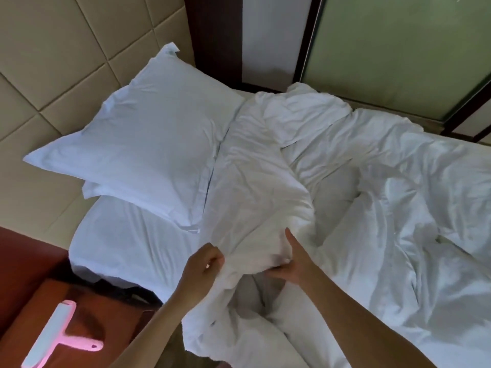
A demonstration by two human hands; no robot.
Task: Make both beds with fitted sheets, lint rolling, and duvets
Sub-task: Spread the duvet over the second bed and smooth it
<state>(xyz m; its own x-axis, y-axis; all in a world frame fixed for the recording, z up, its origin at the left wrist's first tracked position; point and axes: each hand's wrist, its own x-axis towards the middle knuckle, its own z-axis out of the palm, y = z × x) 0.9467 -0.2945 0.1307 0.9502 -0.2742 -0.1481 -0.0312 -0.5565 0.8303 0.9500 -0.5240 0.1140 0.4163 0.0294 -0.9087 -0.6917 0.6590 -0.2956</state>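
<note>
The crumpled white duvet [345, 160] lies just right of the pillow [148, 144]. The left hand [204, 264] has its fingers [216, 258] curled tight round a fold; the right hand [292, 264] pinches the cloth alongside. A pink lint roller [53, 333] lies on the bench [93, 301] below the pillow.

Bedroom, hotel-like: bed [132, 248] in white sheets, white pillow [148, 144], rumpled white duvet [372, 195], beige padded wall panels [53, 62] at the head, dark wood trim [212, 35], frosted glass partition [398, 49], reddish wooden bedside desk [106, 314] carrying a pink lint roller [57, 338]
</note>
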